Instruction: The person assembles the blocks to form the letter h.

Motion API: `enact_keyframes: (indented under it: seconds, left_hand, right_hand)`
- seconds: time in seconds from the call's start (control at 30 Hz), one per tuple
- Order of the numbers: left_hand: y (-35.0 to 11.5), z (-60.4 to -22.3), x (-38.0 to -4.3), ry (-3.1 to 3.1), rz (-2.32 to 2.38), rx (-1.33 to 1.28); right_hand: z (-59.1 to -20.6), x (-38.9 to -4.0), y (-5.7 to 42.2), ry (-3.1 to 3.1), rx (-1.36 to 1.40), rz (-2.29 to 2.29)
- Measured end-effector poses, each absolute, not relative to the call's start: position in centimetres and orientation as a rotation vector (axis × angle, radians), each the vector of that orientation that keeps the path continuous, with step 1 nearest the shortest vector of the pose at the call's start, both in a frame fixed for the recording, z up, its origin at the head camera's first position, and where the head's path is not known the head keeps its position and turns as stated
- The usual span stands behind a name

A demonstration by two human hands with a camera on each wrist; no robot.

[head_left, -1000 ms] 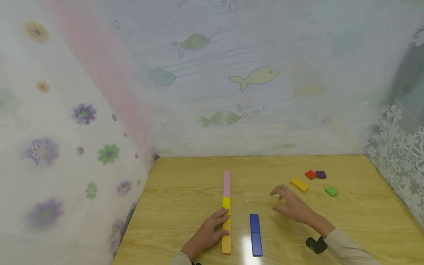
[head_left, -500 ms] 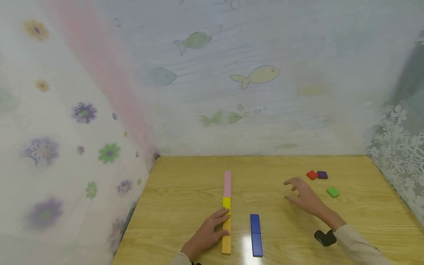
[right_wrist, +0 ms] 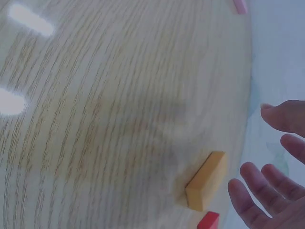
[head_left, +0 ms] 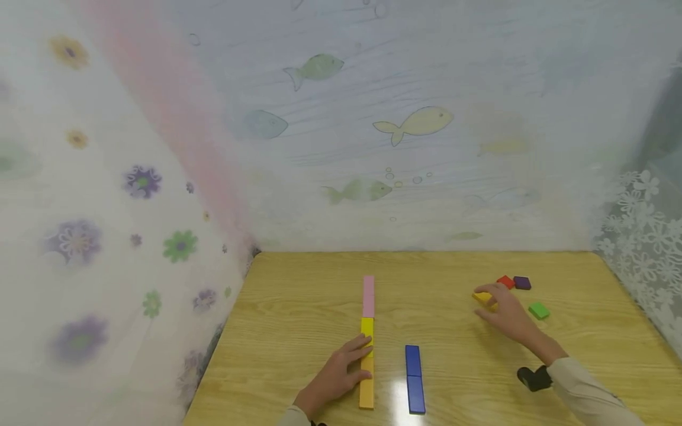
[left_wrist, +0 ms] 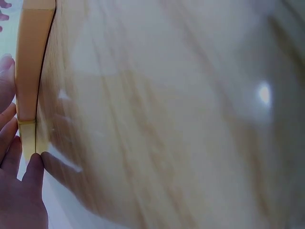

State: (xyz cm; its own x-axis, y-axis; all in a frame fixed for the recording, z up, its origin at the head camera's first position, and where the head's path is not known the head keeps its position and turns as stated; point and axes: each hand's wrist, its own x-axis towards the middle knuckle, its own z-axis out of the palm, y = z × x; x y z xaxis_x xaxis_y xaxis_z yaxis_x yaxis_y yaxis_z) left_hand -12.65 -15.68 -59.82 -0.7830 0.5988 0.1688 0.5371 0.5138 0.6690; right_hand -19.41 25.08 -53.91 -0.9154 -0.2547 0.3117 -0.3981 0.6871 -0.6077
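Note:
A straight column on the wooden table runs from pink blocks (head_left: 369, 297) at the far end through a yellow block (head_left: 367, 325) to an orange block (head_left: 366, 395) nearest the body. My left hand (head_left: 335, 370) rests on it, its fairly straight fingers on the yellow part and its thumb at the orange one; the left wrist view shows fingertips along the orange block's (left_wrist: 32, 67) side. Off to the right, my right hand (head_left: 508, 316) hovers at a loose orange block (head_left: 479, 296), fingers spread. In the right wrist view, a gap separates the fingers from that block (right_wrist: 207, 180).
Two blue blocks (head_left: 414, 378) lie end to end right of the column. Beyond the right hand are a red block (head_left: 506, 281), a purple block (head_left: 523, 283) and a green block (head_left: 539, 310). A fish-painted wall (head_left: 426, 225) borders the table's far edge.
My right hand has moved to the right, from the table's middle to over the loose orange block, partly covering it. The left hand and the column have stayed in place.

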Motion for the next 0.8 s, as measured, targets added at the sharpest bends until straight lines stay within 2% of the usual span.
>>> enact_keyframes:
  seconds: [0.8]
  left_hand:
    - [-15.6,-60.0,-12.6,2.682,1.116,0.985]
  right_hand:
    - [-57.0,-20.8,28.2,-2.854,0.288,1.111]
